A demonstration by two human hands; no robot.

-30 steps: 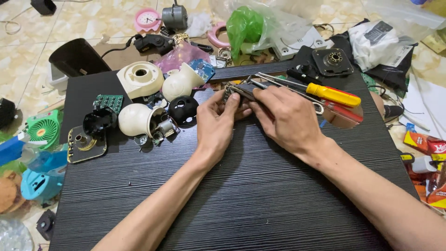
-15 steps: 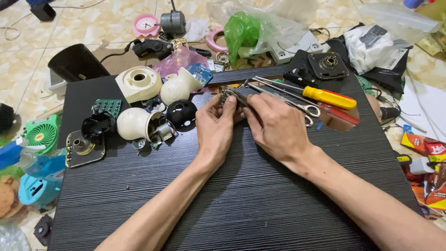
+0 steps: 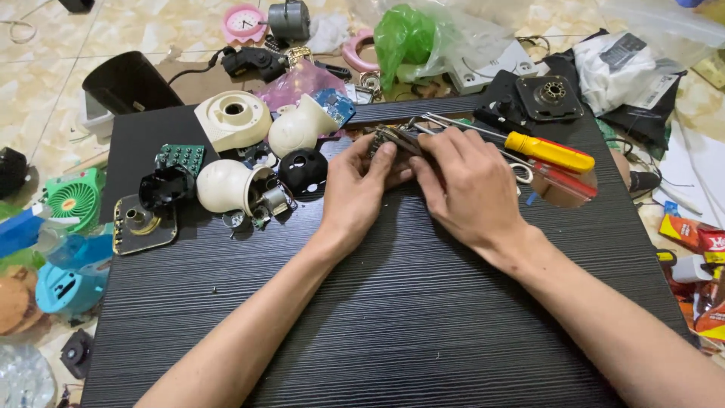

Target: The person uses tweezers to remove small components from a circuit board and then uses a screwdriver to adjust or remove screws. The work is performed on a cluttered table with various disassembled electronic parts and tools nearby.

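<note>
Since the earlier frame your hands have barely shifted. Your left hand (image 3: 361, 189) and right hand (image 3: 468, 185) both pinch one small metal part (image 3: 394, 140) just left of the one yellow-handled screwdriver (image 3: 547, 151) on the worktop (image 3: 423, 317). It could slip among the two cream shells (image 3: 226, 185) left of the screwdriver.

screwdriver (image 3: 550, 151) right of hands.

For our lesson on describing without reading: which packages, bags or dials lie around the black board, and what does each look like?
Green plastic bag: crumpled, beyond the board's far edge.
Pink clock: round, white dial, far left on the floor.
Red and yellow packets: flat, off the board's right edge.
White and black bag: crumpled, far right.
</note>
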